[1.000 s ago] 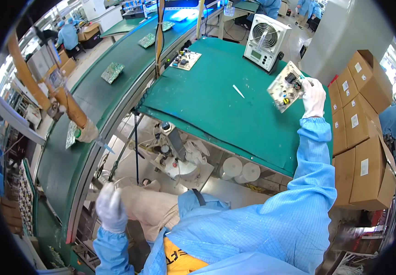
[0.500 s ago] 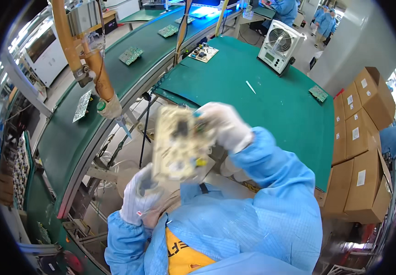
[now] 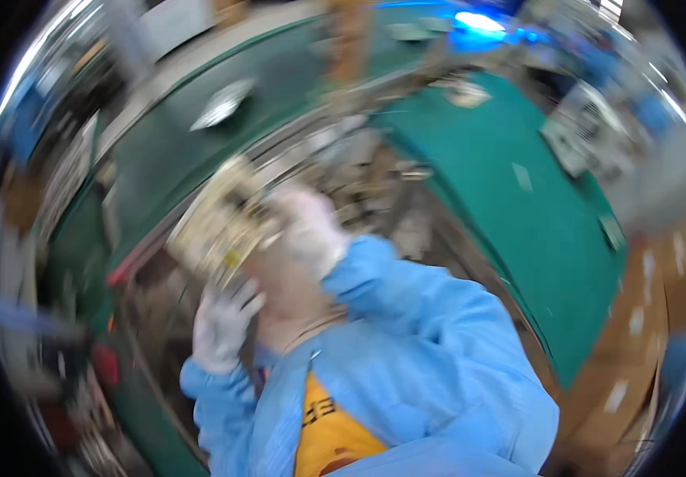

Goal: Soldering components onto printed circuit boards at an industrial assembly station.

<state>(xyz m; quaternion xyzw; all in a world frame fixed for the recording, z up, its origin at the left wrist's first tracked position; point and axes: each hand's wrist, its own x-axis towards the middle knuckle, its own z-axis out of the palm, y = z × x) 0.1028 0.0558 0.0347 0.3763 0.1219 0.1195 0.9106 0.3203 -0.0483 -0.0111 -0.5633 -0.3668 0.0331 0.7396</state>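
A cream-coloured circuit board (image 3: 214, 219) with dark and yellow parts is held up, tilted, left of my body. My white-gloved right hand (image 3: 309, 229) is closed on its right-hand side; the fingertips are smeared by motion. Just below the board's lower end is my white-gloved left hand (image 3: 225, 324), its fingers spread apart with nothing visible in them. Whether a fingertip touches the board I cannot tell.
Behind the board runs a green conveyor belt (image 3: 279, 75) carrying a blurred circuit board (image 3: 224, 103). A green table (image 3: 510, 183) lies to the right, with another board (image 3: 464, 91) and a white fan unit (image 3: 585, 131). Cardboard boxes (image 3: 637, 350) are stacked far right.
My view has swung, so the conveyor and table appear rotated and blurred. The board and my right hand have moved left toward the conveyor; my left hand's fingers now show spread.
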